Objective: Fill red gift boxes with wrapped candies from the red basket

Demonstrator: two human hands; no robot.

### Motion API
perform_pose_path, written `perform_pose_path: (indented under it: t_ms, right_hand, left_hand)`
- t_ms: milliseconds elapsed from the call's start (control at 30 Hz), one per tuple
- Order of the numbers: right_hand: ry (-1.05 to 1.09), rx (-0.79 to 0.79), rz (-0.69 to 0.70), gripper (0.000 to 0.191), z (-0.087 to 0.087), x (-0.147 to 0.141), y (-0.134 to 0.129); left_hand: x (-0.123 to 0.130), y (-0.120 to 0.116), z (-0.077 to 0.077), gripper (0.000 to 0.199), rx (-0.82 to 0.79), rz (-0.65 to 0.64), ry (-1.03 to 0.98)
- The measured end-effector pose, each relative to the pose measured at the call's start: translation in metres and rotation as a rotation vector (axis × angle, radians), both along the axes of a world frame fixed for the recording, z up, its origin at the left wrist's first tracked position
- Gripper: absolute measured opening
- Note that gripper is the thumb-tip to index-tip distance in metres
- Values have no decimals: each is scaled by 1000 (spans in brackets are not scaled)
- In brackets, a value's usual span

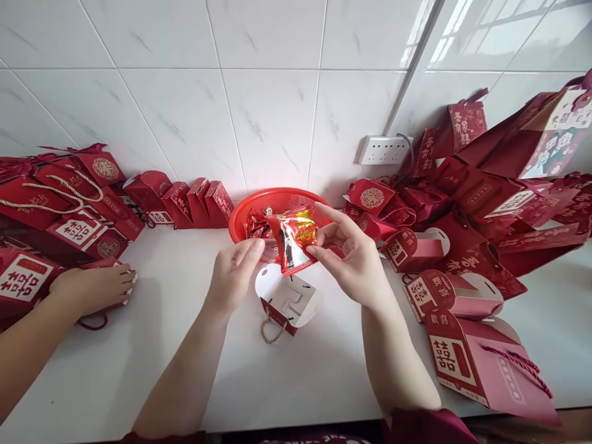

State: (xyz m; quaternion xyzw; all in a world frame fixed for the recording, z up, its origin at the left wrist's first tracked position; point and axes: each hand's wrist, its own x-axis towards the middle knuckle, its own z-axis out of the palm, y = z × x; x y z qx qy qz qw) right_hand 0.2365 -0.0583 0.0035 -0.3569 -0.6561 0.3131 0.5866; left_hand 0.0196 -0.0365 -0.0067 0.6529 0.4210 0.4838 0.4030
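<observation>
A shiny red, gold and white wrapped snack packet [296, 240] is held up over the near rim of a red plastic basket [284, 196]. My right hand [349, 256] pinches its right side between thumb and fingers. At the packet's left edge, my left hand [237, 268] is closed, with its fingertips partly hidden behind the wrapper. Below the hands stands an open gift box [289, 302], its white inside showing and a rope handle hanging toward me. More red wrapped pieces [259, 225] lie in the basket.
Another person's hand [95, 287] rests on a red box at the left. Red gift boxes [197, 200] line the tiled wall. At the right, several boxes [456, 357] and tall gift bags [513, 142] crowd the white table [333, 382]. A power strip [385, 150] sits against the wall.
</observation>
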Motion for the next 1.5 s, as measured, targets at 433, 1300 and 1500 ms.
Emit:
perform_pose_path:
  t_ms: [433,1300,1500]
  right_hand:
    - [80,-371,412,52,-9,-3,15]
    - [28,-455,228,54,-2,-3,-5]
    - [-28,-442,210,55,-1,-6,-9]
  left_hand:
    - [-3,8,7,33,-173,-273,-26]
    - [-11,28,-4,27,-296,-523,-32]
    - [-14,27,-3,19,-310,-548,-28]
